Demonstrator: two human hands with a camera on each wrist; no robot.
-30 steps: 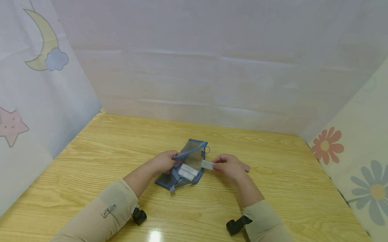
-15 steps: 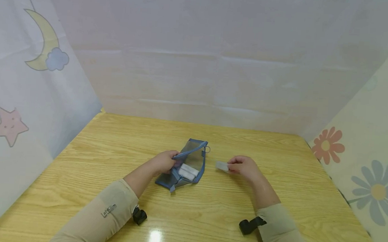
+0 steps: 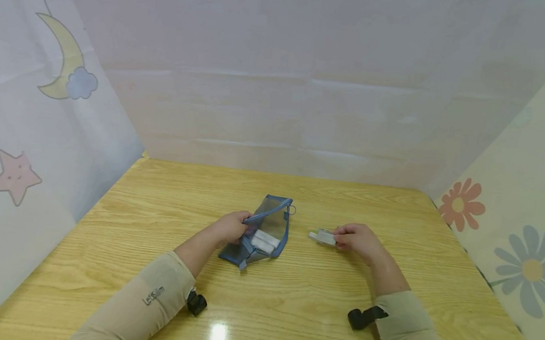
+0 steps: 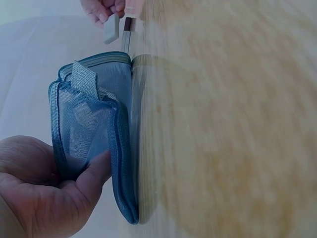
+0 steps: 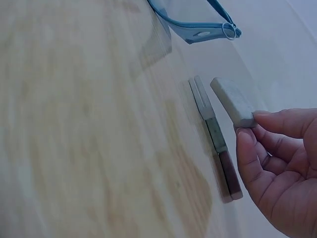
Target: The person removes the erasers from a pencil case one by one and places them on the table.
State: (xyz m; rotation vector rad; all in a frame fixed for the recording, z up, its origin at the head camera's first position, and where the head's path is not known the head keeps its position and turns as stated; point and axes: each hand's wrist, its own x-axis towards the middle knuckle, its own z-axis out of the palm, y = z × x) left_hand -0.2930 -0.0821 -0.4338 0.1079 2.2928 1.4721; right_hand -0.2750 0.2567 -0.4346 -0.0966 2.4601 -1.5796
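My left hand (image 3: 229,228) grips the near left side of a blue mesh zip pouch (image 3: 276,221), its thumb at the edge in the left wrist view. The pouch gapes to the right, and white blocks (image 3: 265,241) lie inside. To its right, my right hand (image 3: 361,241) pinches one end of a small white rectangular block (image 5: 233,101) between thumb and fingers. Close below that block, a row of flat blocks (image 5: 214,131) lies on the table, pale at one end, green in the middle and dark reddish at the other. My right hand covers most of this row in the head view.
The wood-grain table (image 3: 268,315) runs back to a pale sheet wall (image 3: 276,108). Patterned sheets flank it on both sides. A metal ring (image 5: 229,30) hangs from the pouch's zip. Black cameras are strapped to both wrists.
The right hand has moved right, away from the pouch mouth, carrying the white block over the row of flat blocks. The left hand and the pouch have stayed in place.
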